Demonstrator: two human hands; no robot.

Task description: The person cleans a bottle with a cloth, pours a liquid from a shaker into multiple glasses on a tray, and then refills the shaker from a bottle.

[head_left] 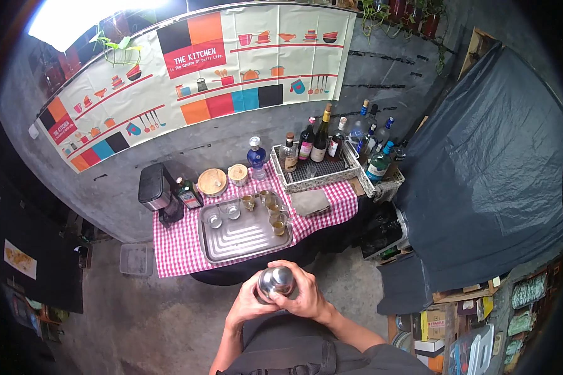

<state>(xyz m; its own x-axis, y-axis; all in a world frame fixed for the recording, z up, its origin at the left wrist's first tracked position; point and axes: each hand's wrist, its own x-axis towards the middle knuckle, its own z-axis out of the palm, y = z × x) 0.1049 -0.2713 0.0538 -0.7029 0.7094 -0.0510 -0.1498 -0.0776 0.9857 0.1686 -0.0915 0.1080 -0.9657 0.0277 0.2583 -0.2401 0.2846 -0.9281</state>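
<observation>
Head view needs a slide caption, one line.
Left hand and right hand grasp a metal cocktail shaker before a tray of glasses on checkered tablecloth.

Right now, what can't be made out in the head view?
Steel shaker, head view: lower part hidden by the left hand and right hand; any contents hidden by its opaque metal.
Bright light, head view: cut off by the top edge, shape lost in glare.
Space behind the dark plastic sheet, head view: hidden by that sheet.
</observation>
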